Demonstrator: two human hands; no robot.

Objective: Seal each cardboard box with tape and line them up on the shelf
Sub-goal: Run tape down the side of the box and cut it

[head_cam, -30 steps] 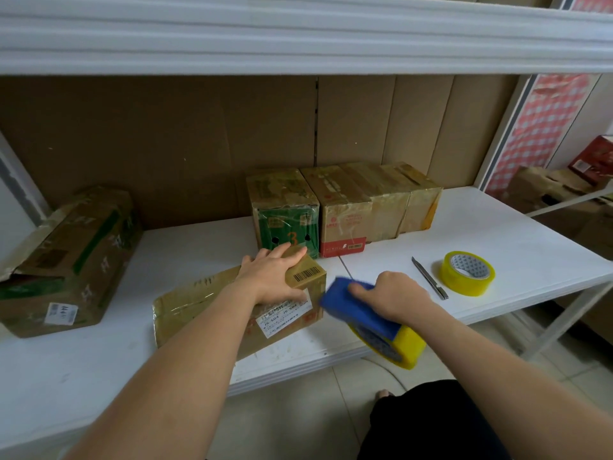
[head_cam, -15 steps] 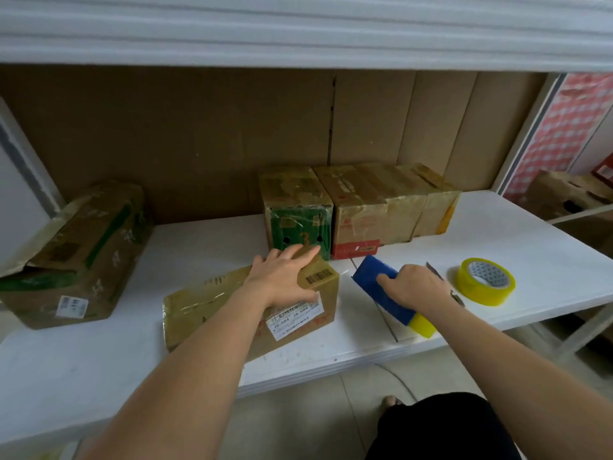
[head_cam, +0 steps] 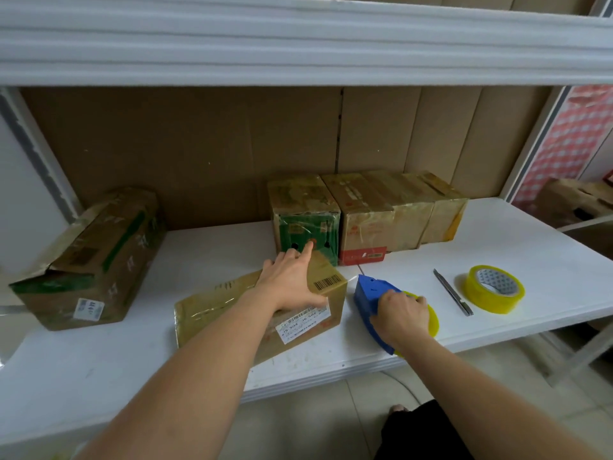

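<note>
1. A taped cardboard box (head_cam: 265,310) with a barcode and a white label is seen lying on the white shelf (head_cam: 530,247), near its front edge, at about 6 o'clock from the row of boxes at the back.
2. The left hand (head_cam: 292,280) is laid flat on top of this box, its fingers straight and spread, the forefinger stretched toward 12 o'clock and reaching the green box's face.
3. A blue tape dispenser (head_cam: 371,300) carrying a yellow roll is set on the shelf just beside the box, at its 3 o'clock.
4. The dispenser is gripped by the right hand (head_cam: 401,313), the fingers being curled over its top.
5. Four boxes are lined up against the brown backing at 12 o'clock: a green-fronted box (head_cam: 305,220), a red-banded box (head_cam: 361,220) touching it, and two plain taped boxes (head_cam: 431,214) continued toward 2 o'clock.
6. A larger box with green markings (head_cam: 96,260) is found at 9 o'clock, well apart from the row, one end flap being seen partly lifted.
7. A utility knife (head_cam: 452,292) is laid at 3 o'clock from the dispenser, and a loose roll of yellow tape (head_cam: 494,288) is placed just beyond it.
</note>
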